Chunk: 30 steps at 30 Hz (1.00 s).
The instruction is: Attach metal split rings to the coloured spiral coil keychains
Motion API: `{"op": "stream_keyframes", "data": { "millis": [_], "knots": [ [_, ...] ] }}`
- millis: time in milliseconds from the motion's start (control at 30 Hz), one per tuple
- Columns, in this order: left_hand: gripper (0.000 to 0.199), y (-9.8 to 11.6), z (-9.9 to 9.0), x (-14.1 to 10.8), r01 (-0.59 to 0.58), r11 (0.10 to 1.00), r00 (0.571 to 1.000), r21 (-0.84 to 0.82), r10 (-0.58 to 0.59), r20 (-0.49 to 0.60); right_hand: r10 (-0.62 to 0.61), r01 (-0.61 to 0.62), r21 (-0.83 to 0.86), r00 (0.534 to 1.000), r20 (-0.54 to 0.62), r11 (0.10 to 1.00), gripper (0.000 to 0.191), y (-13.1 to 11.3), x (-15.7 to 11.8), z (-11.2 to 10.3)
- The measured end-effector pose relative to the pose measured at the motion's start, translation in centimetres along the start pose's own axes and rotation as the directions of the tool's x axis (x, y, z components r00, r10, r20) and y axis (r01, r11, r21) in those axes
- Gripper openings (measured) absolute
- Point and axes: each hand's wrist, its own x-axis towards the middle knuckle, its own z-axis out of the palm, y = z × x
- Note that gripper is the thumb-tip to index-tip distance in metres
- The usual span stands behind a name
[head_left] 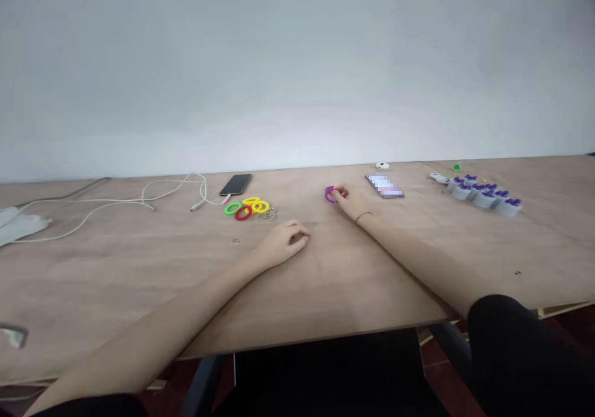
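Observation:
My right hand (351,201) is closed, thumb and fingers pinching a purple coiled ring (330,195) at the tabletop. A small orange bit shows at the fingertips, too small to name. My left hand (284,243) rests on the table with its fingers curled in toward the thumb, and nothing shows in it. Beyond it lie a green coiled ring (232,209), a red coiled ring (243,213) and yellow coiled rings (260,207), overlapping in a group. Several metal split rings (268,215) lie at the right side of that group.
A dark phone (236,184) with a white cable (204,188) lies at the back left. Another phone (384,186), its screen lit, is right of my right hand. Grey-white pieces with purple tops (484,197) stand in rows farther right, near a green item (457,166).

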Motion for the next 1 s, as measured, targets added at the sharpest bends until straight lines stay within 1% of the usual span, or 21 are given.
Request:
{"op": "stream_keyframes", "data": {
  "millis": [67,133,167,200,233,267,300,367,400,467,533,600,633,667,733,800,867,933,1000],
  "knots": [
    [0.021,0.0,0.1,-0.1,-0.033,0.999,0.999,0.013,0.033,-0.003,0.026,-0.031,-0.121,0.999,-0.039,0.992,0.022,0.5,0.9,-0.1],
    [0.022,0.0,0.1,-0.1,-0.071,0.997,0.997,0.031,0.071,0.008,-0.002,-0.023,-0.237,0.994,-0.106,0.971,0.023,0.4,1.2,0.0],
    [0.022,-0.1,0.0,-0.1,-0.092,0.994,0.996,0.052,0.091,0.023,-0.053,0.014,-0.296,0.991,-0.126,0.955,0.024,0.1,1.2,0.0],
    [0.023,-0.2,-0.2,0.0,-0.107,0.991,0.994,0.085,0.103,0.040,-0.127,0.079,-0.351,0.985,-0.116,0.933,0.024,-0.3,1.0,0.2],
    [0.023,-0.4,-0.5,0.0,-0.105,0.986,0.994,0.132,0.100,0.048,-0.218,0.173,-0.398,0.973,-0.071,0.901,0.024,-0.9,0.8,0.4],
    [0.024,-0.7,-0.9,0.1,-0.089,0.979,0.996,0.185,0.082,0.047,-0.311,0.287,-0.416,0.950,0.010,0.863,0.023,-1.5,0.5,0.8],
    [0.024,-1.2,-1.4,0.2,-0.051,0.969,0.999,0.243,0.047,0.022,-0.394,0.402,-0.400,0.913,0.106,0.824,0.022,-2.3,0.1,1.2],
    [0.026,-2.8,-2.5,0.3,0.061,0.946,0.997,0.319,-0.040,-0.073,-0.511,0.579,-0.309,0.813,0.278,0.754,0.023,-3.8,-0.7,2.3],
    [0.027,-3.7,-3.1,0.3,0.111,0.935,0.990,0.337,-0.073,-0.124,-0.543,0.629,-0.256,0.771,0.333,0.734,0.025,-4.6,-1.1,3.0],
    [0.026,-5.9,-4.2,0.2,0.206,0.913,0.967,0.353,-0.136,-0.213,-0.584,0.676,-0.147,0.710,0.395,0.722,0.033,-6.1,-1.9,4.5],
    [0.026,-7.7,-5.1,0.0,0.284,0.893,0.941,0.349,-0.190,-0.280,-0.628,0.712,-0.049,0.648,0.430,0.701,0.044,-7.4,-2.4,5.8],
    [0.025,-9.0,-5.6,-0.3,0.312,0.884,0.933,0.347,-0.215,-0.289,-0.638,0.721,-0.002,0.614,0.465,0.693,0.047,-8.4,-2.7,6.7],
    [0.026,-9.3,-5.7,-0.4,0.315,0.884,0.932,0.346,-0.219,-0.290,-0.630,0.718,0.006,0.607,0.484,0.696,0.046,-8.7,-2.8,6.9],
    [0.026,-9.4,-5.7,-0.4,0.314,0.885,0.932,0.344,-0.219,-0.289,-0.617,0.710,0.005,0.609,0.498,0.705,0.043,-9.0,-2.9,7.0],
    [0.026,-9.2,-5.4,-0.3,0.281,0.896,0.941,0.343,-0.188,-0.281,-0.586,0.685,-0.011,0.632,0.506,0.729,0.038,-9.1,-3.1,6.7],
    [0.026,-8.5,-4.8,-0.1,0.188,0.918,0.965,0.350,-0.106,-0.241,-0.553,0.646,-0.031,0.676,0.488,0.763,0.033,-8.8,-3.5,6.0],
    [0.026,-7.4,-4.2,0.2,0.069,0.933,0.985,0.354,-0.009,-0.170,-0.501,0.586,-0.054,0.734,0.460,0.809,0.029,-8.4,-4.1,5.1],
    [0.026,-6.1,-3.4,0.3,-0.003,0.939,0.994,0.345,0.039,-0.098,-0.438,0.520,-0.083,0.786,0.437,0.850,0.027,-7.9,-4.9,4.1],
    [0.027,-4.9,-2.8,0.4,-0.053,0.944,0.997,0.326,0.068,-0.034,-0.402,0.484,-0.104,0.812,0.422,0.869,0.026,-7.6,-5.6,3.2]
  ]
}}
